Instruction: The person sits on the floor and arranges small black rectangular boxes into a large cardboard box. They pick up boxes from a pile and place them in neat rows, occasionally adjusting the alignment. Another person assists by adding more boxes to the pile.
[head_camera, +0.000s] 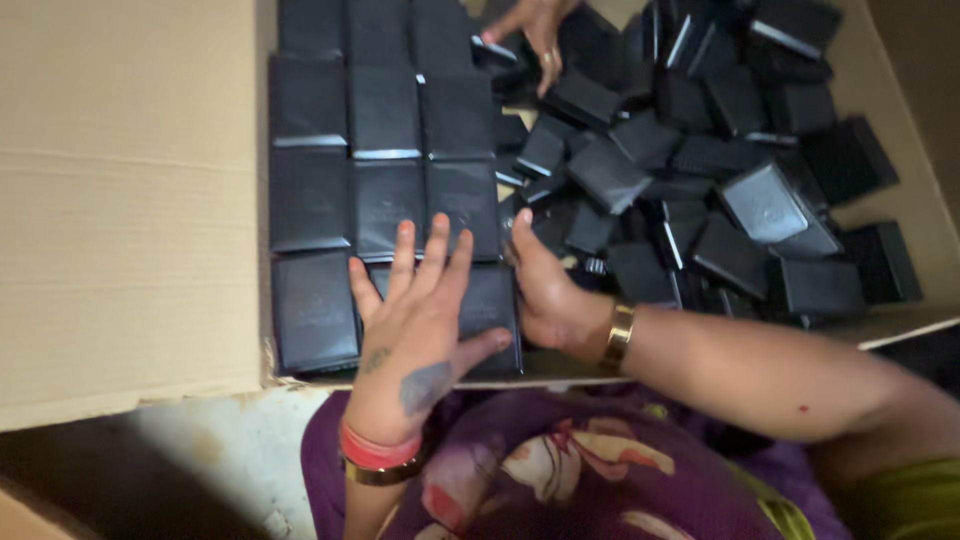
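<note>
At nine o'clock the wide cardboard flap (130, 200) of the big carton lies folded out. Next to it, inside, small flat black boxes sit in neat rows (380, 150), edge to edge. My left hand (420, 310) lies flat with fingers spread on the nearest black box (490, 310) at six o'clock of the rows, pressing on it and gripping nothing. My right hand (545, 295) comes in just beside it, thumb up against that box's right edge; its fingers are turned away from me, so I cannot tell whether they close on anything. To seat this box well, I judge I should keep the palm level, nudge it from the right until it touches its neighbours, and keep its front edge in line with the row.

Towards three o'clock the same boxes lie in a loose heap (720, 170), tilted every way. At twelve o'clock another person's hand (535, 30) reaches in, cut off by the frame. The light is dim, the box tops are blurred, and the carton's floor under the heap is hidden.
</note>
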